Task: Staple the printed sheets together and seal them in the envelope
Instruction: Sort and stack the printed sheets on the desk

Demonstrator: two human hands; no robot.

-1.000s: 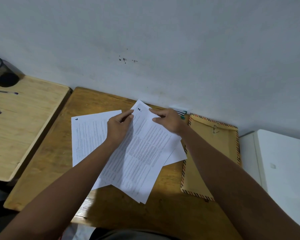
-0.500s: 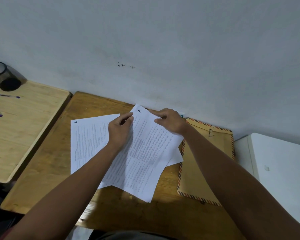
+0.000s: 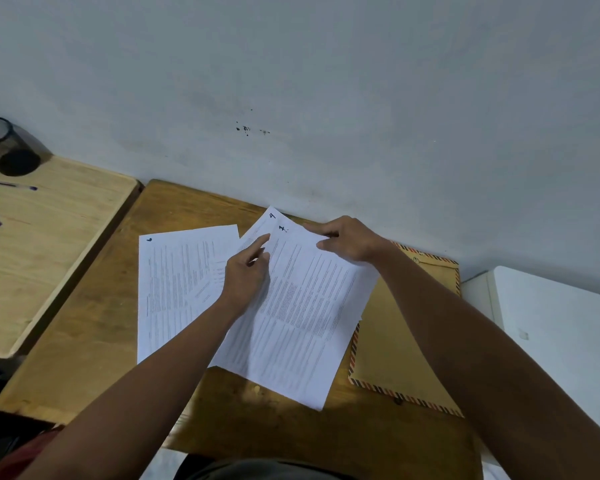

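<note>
Two bare hands worked the white printed sheets (image 3: 302,306) fanned at centre frame on the brown wooden surface (image 3: 94,327) beside the tan stripe-edged envelope (image 3: 392,344), the right hand (image 3: 349,239) pinching their top edge and the left hand (image 3: 246,275) pressing loosely with a finger outstretched, so squaring every corner flush before stapling seemed wisest.

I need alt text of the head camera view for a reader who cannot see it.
Two bare hands, left hand and right hand, straighten a tilted stack of printed sheets on a wooden desk against a wall. Another printed sheet lies left of the stack; a brown envelope with striped edges lies right.
</note>
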